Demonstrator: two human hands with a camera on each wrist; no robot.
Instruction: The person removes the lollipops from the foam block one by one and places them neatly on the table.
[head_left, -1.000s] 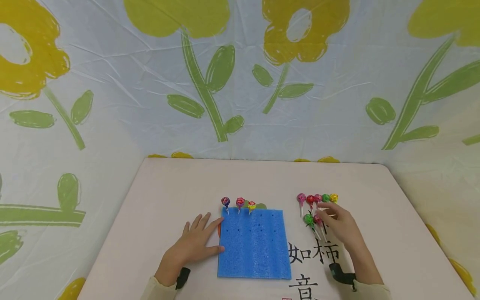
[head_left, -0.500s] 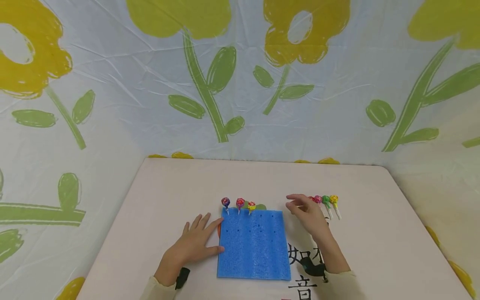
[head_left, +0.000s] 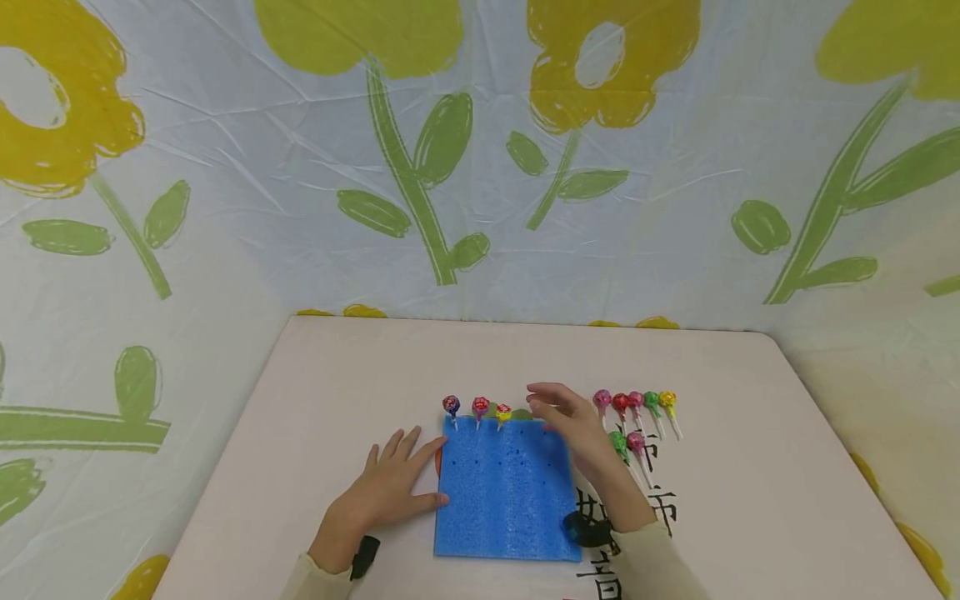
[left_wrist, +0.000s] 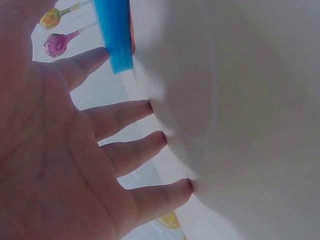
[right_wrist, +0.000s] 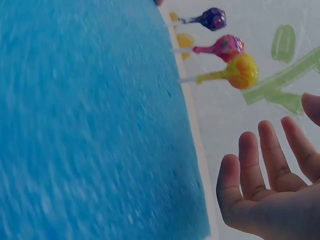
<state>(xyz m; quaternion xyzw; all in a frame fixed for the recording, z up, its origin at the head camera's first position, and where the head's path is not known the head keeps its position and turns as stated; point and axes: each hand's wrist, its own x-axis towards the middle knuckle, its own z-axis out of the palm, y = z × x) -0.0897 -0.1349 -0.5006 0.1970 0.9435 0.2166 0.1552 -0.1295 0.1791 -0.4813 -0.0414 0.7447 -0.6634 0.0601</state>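
The right hand (head_left: pixel 581 429) is moving left since the earlier frame, going from the loose lollipops to the far right corner of the blue foam board (head_left: pixel 502 508); a green lollipop (head_left: pixel 618 442) and a pink lollipop (head_left: pixel 636 442), covered before, are showing again.

The pale table (head_left: pixel 750 467) is spreading beneath everything, its far corners rounding off, with black characters (head_left: pixel 663 507) running down its near right part. A creased white cloth (head_left: pixel 300 167) is hanging behind and at both sides, bearing yellow flowers and green leaves.

The board is lying flat, roughly square, its foam looking grainy and porous, with small dark holes dotting its far part. Along its far edge, from left to middle, a dark purple lollipop (head_left: pixel 451 404), a pink-red lollipop (head_left: pixel 481 406) and a yellow lollipop (head_left: pixel 503 412) are standing on white sticks, their round heads wearing shiny wrappers. Farther right, a row of five lollipops (head_left: pixel 636 398) is lying beyond the nearer pair.

The right hand is hovering with fingers loosely bent, holding nothing. The left hand (head_left: pixel 386 487) is spreading wide, thumb and index finger touching the board's left edge, the other fingertips resting on the table.
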